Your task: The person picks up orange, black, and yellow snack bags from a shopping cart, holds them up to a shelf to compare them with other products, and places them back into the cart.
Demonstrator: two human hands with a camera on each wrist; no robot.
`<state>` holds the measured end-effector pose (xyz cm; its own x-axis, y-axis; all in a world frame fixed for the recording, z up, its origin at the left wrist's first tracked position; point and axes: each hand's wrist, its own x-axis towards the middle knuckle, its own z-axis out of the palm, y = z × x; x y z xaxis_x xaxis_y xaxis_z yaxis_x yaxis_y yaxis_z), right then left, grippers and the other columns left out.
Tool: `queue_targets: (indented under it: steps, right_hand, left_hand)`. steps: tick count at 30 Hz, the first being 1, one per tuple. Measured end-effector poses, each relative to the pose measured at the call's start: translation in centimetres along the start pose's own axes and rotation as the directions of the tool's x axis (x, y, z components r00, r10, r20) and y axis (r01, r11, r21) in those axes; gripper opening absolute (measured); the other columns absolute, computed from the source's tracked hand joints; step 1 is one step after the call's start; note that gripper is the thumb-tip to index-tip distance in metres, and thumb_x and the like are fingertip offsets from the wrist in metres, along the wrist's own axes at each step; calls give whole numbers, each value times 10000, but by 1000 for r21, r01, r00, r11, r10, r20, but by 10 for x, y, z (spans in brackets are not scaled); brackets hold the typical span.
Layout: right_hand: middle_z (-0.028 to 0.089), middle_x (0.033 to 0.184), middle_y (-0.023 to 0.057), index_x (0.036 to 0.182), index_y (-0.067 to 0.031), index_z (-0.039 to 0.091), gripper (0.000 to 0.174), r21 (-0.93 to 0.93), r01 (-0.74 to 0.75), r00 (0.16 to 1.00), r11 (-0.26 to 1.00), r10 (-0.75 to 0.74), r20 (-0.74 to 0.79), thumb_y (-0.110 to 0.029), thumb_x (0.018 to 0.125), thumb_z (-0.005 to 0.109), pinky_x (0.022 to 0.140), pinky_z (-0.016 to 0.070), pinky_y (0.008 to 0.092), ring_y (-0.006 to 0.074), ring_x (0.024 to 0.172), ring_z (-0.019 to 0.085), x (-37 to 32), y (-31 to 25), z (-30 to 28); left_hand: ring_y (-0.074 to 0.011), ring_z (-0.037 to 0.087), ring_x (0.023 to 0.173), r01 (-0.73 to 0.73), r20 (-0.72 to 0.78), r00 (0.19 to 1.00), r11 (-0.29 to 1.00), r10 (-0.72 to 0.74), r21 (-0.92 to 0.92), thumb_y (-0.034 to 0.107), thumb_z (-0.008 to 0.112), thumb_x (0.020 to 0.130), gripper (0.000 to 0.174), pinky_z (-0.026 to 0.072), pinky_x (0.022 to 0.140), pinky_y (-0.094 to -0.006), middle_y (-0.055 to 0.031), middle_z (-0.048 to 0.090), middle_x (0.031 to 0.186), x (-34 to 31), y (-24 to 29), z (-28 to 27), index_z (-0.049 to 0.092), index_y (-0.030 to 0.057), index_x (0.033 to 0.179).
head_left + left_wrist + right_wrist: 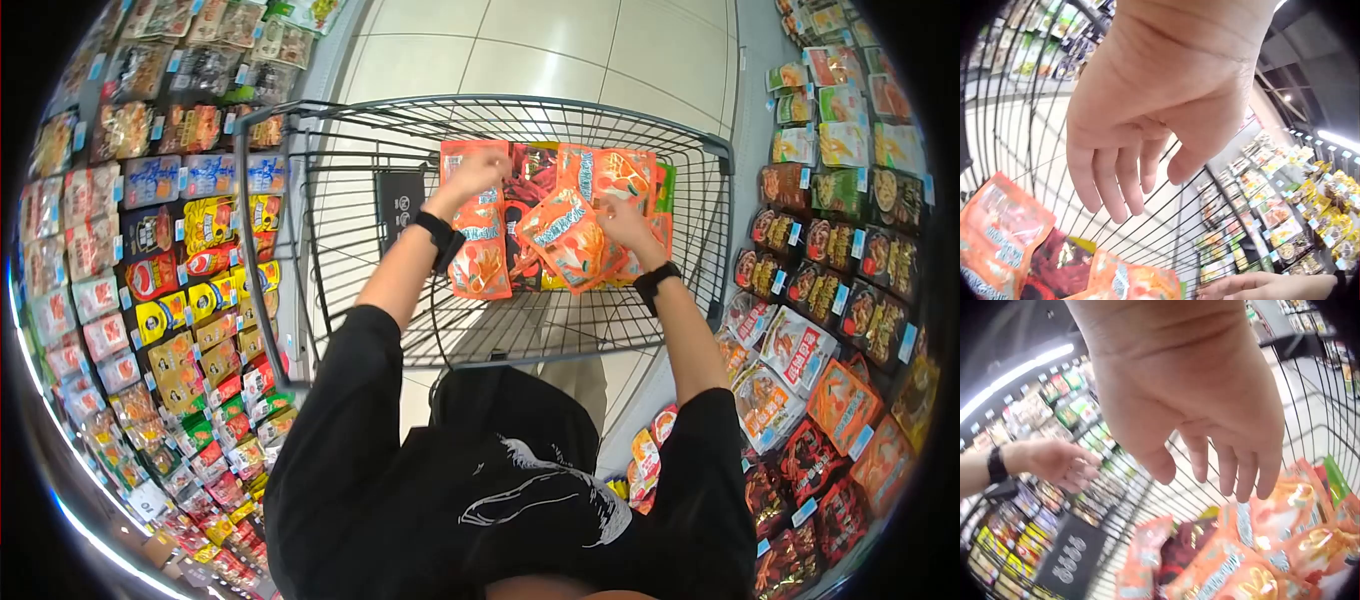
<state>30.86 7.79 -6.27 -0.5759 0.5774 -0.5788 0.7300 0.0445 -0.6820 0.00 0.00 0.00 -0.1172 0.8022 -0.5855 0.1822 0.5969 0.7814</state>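
Note:
Several orange packets [567, 228] lie in a wire shopping cart [500, 104], with dark red packets [532, 172] between them. My left hand [477, 176] is over the orange packets on the cart's left side; in the left wrist view this hand [1160, 119] hangs with relaxed fingers, holding nothing. Above the right-hand orange packets is my right hand [625, 224]. The right wrist view shows that hand [1191, 419] with loose fingers pointing down, apart from the packets [1235, 575] and empty.
Shelves of packaged food stand on the left [190, 240] and on the right [835, 240]. A dark panel [401, 205] is fixed at the cart's left part. Pale floor tiles [540, 60] show beyond the cart, and some green packaging [668, 188] is at its right.

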Motion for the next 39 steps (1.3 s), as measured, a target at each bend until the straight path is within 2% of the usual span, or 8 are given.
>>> queue_targets:
  steps: [7,9,14,18,25,33,36,39]
  right_hand:
    - [571,1132,209,1165,-6,504,522,-56,-120,974,991,106,-200,-240,719,640,867,454,427,392,1025,551,88,57,66]
    - [564,1142,197,1171,-20,506,525,-317,-270,946,909,188,-265,-217,704,644,867,449,433,397,1032,537,85,50,76]
    - [594,1026,213,1220,-41,499,541,-156,-147,989,977,141,-50,-182,717,642,837,452,436,370,1021,545,96,81,81]
    - [607,954,206,1075,-15,536,406,-129,-12,985,992,-10,-170,-154,710,644,781,474,431,364,881,590,86,71,30]
    - [634,796,97,962,13,601,266,27,-249,966,968,250,-67,-117,730,619,682,473,311,211,735,606,81,125,-14]
    - [638,837,30,941,26,617,203,387,-306,939,870,208,275,-46,758,566,635,459,254,94,728,575,68,23,7]
    - [635,906,15,1025,22,590,269,586,-412,902,697,218,374,-45,765,567,649,458,244,82,749,573,73,28,31]
    - [624,993,10,1082,-9,567,328,685,-408,898,603,130,420,-49,758,591,712,457,263,106,841,580,80,4,33]
  left_hand:
    - [-292,619,787,116,-39,993,977,-111,179,241,624,791,275,481,735,-393,-173,641,837,64,-186,59,626,-16,890]
    - [-319,614,836,133,-47,991,964,-126,230,235,629,789,304,480,764,-407,-192,636,867,56,-195,76,605,-9,969]
    - [-367,611,821,322,-22,943,892,-333,316,158,589,783,626,477,689,-466,-199,625,862,58,-196,90,322,74,1343]
    - [-351,616,770,295,-149,954,899,-259,325,143,625,758,791,473,609,-468,-180,625,814,56,-186,89,208,163,1429]
    - [-336,621,757,299,-150,954,843,-258,447,139,649,762,816,485,621,-437,-152,623,801,70,-182,84,195,175,1439]
    - [-215,636,766,-88,-255,966,862,-49,-500,275,655,851,690,501,689,-309,-135,645,924,76,-178,117,288,7,1369]
    - [-166,618,838,469,346,880,478,-327,-742,284,627,873,363,494,698,-271,-63,635,922,75,-178,95,565,18,1113]
    - [-163,615,850,422,295,904,540,-308,-728,277,643,855,260,489,736,-285,-41,641,891,63,-181,83,632,40,961]
